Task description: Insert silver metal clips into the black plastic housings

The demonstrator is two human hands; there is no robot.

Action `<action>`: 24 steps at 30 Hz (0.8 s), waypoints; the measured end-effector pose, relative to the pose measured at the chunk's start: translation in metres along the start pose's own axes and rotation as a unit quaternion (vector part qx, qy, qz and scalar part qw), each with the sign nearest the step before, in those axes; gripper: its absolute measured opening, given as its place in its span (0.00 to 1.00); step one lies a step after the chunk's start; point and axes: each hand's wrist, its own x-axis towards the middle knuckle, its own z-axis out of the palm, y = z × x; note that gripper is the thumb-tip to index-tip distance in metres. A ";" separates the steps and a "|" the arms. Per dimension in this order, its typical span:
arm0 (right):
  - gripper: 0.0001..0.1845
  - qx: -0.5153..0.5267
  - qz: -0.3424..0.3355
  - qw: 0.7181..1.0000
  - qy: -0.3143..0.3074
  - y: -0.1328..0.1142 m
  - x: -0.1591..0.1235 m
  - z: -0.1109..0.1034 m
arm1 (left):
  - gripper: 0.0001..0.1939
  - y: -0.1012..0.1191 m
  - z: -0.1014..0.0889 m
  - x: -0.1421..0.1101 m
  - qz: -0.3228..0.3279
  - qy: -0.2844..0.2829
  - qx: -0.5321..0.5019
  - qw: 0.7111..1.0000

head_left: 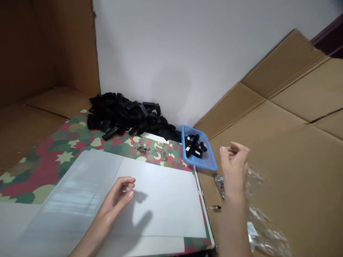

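Observation:
My left hand (119,198) hovers over the white sheet (166,200), casting a shadow on it. Its fingers are loosely bent, the thumb stands apart from them, and nothing shows between. Raised to the right of the blue plastic basket (200,166) is my right hand (235,159), past the table's edge. Its fingers curl inward with a small gap to the thumb; no object is visible in it. Inside the basket lie several small black plastic pieces (195,145), some with white labels. Behind the sheet are two little heaps of small metal parts (142,149) and clear-looking parts (161,154).
A large pile of black plastic pieces (125,112) lies against the white wall (166,53). A camouflage-patterned cover (64,157) lies under the sheet. Cardboard (300,157) stands along the right and left sides. Clear plastic bags (268,232) lie at the lower right.

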 end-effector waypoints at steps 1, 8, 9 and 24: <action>0.19 0.018 -0.018 0.999 -0.028 -0.009 0.000 0.010 | 0.18 0.001 0.000 -0.001 0.002 0.003 -0.002 1.000; 0.07 0.081 -0.065 0.922 -0.374 -0.043 0.007 0.155 | 0.17 0.013 -0.004 -0.009 0.019 0.007 -0.006 1.000; 0.09 0.078 -0.056 0.912 -0.398 -0.044 0.008 0.172 | 0.17 0.013 -0.005 -0.011 0.022 0.010 -0.007 1.000; 0.17 0.238 0.008 0.786 -0.570 -0.019 -0.023 0.110 | 0.13 0.007 -0.028 -0.009 0.073 -0.012 0.106 0.992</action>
